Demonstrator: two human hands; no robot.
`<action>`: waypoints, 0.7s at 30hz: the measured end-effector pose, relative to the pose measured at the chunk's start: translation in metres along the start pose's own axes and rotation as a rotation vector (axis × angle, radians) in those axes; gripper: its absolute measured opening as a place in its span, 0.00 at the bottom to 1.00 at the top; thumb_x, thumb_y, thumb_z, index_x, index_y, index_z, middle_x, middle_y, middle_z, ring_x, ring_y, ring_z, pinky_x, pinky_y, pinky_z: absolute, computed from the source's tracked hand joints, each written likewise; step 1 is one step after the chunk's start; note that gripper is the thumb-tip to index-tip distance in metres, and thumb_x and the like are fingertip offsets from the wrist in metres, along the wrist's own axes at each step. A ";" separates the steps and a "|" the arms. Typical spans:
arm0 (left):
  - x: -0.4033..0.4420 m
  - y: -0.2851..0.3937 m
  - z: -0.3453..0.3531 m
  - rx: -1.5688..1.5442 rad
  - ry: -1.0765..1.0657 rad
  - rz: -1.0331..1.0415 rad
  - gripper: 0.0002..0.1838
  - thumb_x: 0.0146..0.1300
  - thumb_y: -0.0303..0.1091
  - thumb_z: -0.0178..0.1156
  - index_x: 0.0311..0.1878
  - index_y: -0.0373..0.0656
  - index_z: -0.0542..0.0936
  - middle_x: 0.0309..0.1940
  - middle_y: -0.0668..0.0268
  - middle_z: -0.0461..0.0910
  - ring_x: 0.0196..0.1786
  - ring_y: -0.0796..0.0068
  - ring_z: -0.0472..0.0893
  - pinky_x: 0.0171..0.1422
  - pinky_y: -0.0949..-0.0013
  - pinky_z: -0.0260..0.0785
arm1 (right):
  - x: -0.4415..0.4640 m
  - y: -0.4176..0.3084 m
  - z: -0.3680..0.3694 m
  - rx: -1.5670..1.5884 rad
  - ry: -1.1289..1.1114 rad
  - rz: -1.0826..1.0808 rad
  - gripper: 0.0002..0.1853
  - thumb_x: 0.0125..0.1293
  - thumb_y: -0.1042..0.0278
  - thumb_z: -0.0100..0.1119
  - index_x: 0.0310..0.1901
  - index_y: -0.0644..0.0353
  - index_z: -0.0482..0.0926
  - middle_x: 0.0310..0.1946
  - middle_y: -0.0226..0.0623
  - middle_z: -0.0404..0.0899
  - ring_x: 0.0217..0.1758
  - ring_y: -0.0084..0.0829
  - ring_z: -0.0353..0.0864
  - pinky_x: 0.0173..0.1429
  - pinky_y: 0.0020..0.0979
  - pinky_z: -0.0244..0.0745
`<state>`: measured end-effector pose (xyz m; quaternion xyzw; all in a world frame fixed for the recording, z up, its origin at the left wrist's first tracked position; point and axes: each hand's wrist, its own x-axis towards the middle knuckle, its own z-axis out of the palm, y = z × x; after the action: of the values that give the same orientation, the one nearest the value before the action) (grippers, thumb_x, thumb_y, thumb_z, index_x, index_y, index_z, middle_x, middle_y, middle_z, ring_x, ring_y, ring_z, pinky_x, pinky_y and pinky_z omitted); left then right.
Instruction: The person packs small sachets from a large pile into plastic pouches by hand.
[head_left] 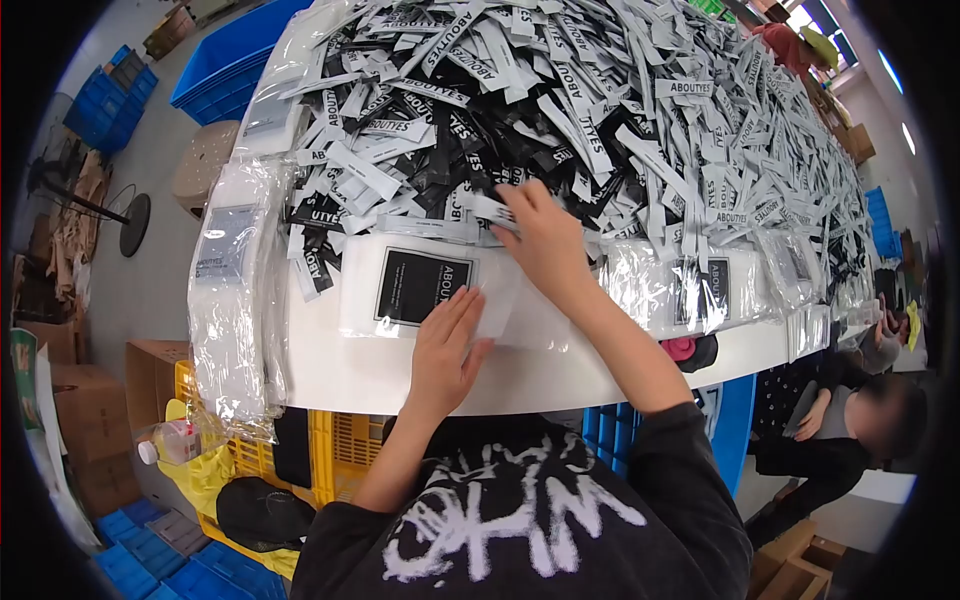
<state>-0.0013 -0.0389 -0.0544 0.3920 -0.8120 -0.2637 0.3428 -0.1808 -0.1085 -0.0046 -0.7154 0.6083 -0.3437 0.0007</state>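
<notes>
My left hand (448,348) lies with its fingers stretched out on the lower edge of a clear plastic bag (360,290) with a black printed label. At the near edge of a large heap of black and white stick packets (600,130), the fingers of my right hand (548,245) pinch a white stick packet (492,211). Most packets in the heap read ABOUTYES. To the right of my right forearm lies another clear bag (640,285) with a black label. The tips of my right fingers partly hide the pinched packet.
A stack of clear bags with grey labels (225,290) covers the table's left end. Below stand yellow crates (335,450) and a blue crate (610,435). A bottle (175,442) is at lower left. Another person (835,425) sits at the right.
</notes>
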 end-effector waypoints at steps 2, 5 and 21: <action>0.000 -0.002 0.003 0.004 0.035 -0.009 0.22 0.61 0.30 0.57 0.60 0.38 0.72 0.60 0.58 0.72 0.64 0.59 0.69 0.67 0.57 0.59 | 0.004 0.013 0.009 -0.068 0.032 -0.098 0.11 0.45 0.79 0.62 0.34 0.61 0.78 0.30 0.35 0.72 0.34 0.35 0.77 0.33 0.35 0.73; 0.001 0.000 0.004 -0.025 0.068 -0.030 0.19 0.64 0.29 0.54 0.58 0.38 0.73 0.58 0.59 0.74 0.63 0.61 0.71 0.67 0.59 0.60 | 0.005 0.008 -0.002 0.047 0.185 -0.167 0.17 0.38 0.84 0.62 0.35 0.63 0.78 0.32 0.36 0.73 0.34 0.34 0.77 0.34 0.30 0.73; 0.004 0.008 0.008 -0.014 0.176 -0.082 0.14 0.64 0.28 0.53 0.52 0.36 0.78 0.50 0.54 0.79 0.56 0.56 0.76 0.63 0.58 0.64 | -0.144 -0.007 -0.059 0.396 0.372 -0.107 0.11 0.52 0.86 0.64 0.35 0.63 0.74 0.20 0.36 0.76 0.26 0.31 0.74 0.30 0.29 0.69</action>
<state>-0.0126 -0.0364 -0.0520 0.4440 -0.7601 -0.2480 0.4045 -0.2077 0.0433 -0.0274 -0.6572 0.4801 -0.5809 0.0106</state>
